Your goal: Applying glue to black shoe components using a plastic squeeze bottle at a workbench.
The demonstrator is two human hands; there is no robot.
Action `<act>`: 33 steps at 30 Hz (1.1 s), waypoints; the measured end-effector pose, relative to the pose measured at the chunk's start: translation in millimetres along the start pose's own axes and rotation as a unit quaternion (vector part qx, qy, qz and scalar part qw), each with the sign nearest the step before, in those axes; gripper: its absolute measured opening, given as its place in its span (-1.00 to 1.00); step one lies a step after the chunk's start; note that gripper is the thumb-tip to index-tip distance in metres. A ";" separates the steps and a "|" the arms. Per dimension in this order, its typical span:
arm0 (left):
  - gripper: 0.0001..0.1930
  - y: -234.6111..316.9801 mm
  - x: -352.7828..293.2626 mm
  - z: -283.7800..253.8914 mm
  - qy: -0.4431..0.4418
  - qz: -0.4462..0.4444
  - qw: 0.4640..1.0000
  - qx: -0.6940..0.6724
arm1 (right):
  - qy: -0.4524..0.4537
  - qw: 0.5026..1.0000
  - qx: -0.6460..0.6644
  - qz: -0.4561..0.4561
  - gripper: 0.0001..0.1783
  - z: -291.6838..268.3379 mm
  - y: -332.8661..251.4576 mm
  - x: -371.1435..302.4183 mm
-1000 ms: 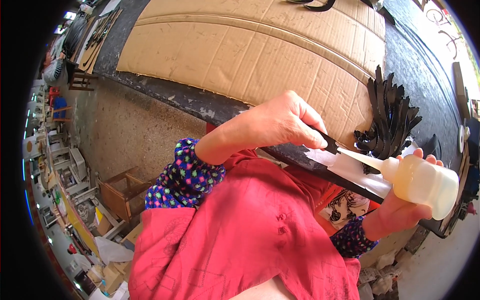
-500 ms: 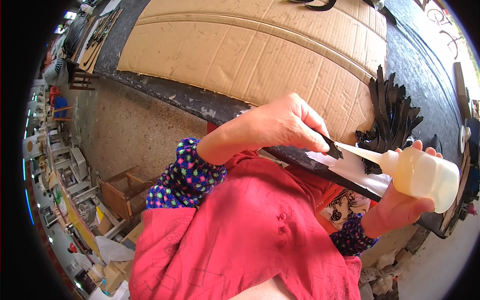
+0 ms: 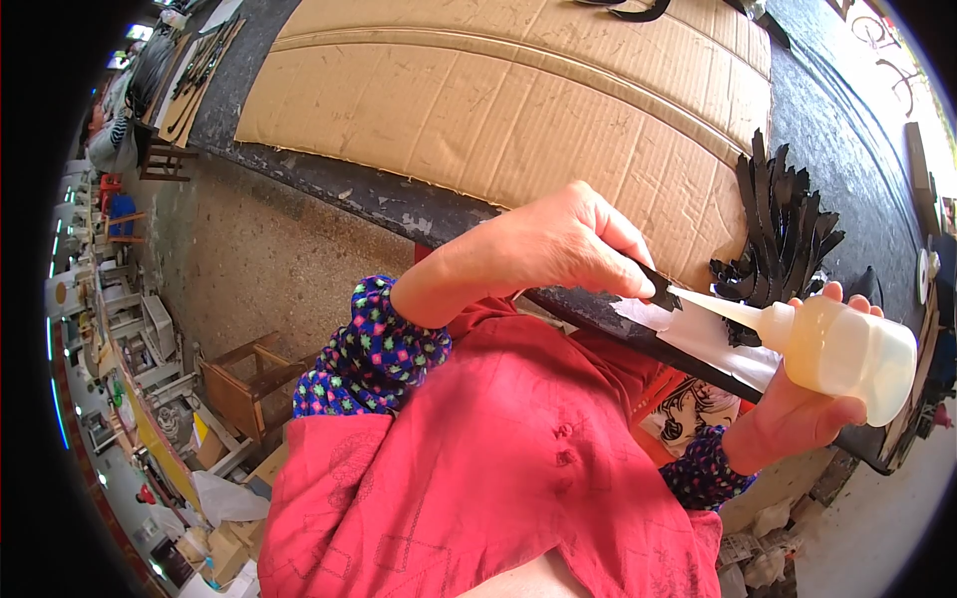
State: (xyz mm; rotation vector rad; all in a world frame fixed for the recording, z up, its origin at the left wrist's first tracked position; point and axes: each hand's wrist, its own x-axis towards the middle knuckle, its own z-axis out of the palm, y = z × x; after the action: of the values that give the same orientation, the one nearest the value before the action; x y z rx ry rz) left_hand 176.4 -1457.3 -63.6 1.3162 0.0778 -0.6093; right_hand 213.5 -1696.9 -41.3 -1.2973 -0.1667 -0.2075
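Between thumb and fingers, my left hand (image 3: 588, 244) pinches a small black strip (image 3: 666, 292) at the table's near edge. My right hand (image 3: 797, 404) is wrapped round a translucent squeeze bottle (image 3: 847, 354) with pale yellow liquid in it. The bottle lies tilted on its side, and its long tapered nozzle (image 3: 713, 304) points left, its tip at the end of the strip. Just beyond the nozzle stands a heap of black strips (image 3: 783, 224) with ragged ends. Below the strip and nozzle lies a piece of white paper (image 3: 713, 344).
A large sheet of brown cardboard (image 3: 478, 120) covers much of the dark table (image 3: 847, 130). Black curved pieces (image 3: 643, 10) lie at its far edge. On the floor to the left stands a wooden stool (image 3: 244, 384). Farther back are tools on a board (image 3: 204, 75).
My left hand has shifted very slightly with the black strip. The bottle and my right hand have stayed almost in place.
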 end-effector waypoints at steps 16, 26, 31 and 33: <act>-0.81 0.1 1.4 -1.9 0.017 -0.026 1.000 -0.004 | -0.014 1.000 0.017 0.014 0.04 -6.4 0.9 -0.8; -0.82 -0.2 2.8 -4.0 0.016 -0.034 0.999 0.031 | -0.012 0.999 0.033 0.012 0.05 -6.1 -1.0 -1.9; -0.81 -0.9 4.0 -1.7 -0.012 -0.019 1.000 0.022 | -0.013 0.998 0.048 0.023 0.04 -1.6 0.5 -0.4; -0.81 -0.8 3.1 -0.8 -0.014 -0.014 1.000 0.020 | -0.022 0.998 0.056 0.019 0.04 -1.9 1.2 -0.2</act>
State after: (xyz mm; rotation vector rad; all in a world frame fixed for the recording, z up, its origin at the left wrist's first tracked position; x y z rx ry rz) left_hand 178.8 -1457.8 -65.8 1.3460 0.0613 -0.6566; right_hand 213.6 -1698.4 -43.0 -1.1941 -0.1893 -0.1354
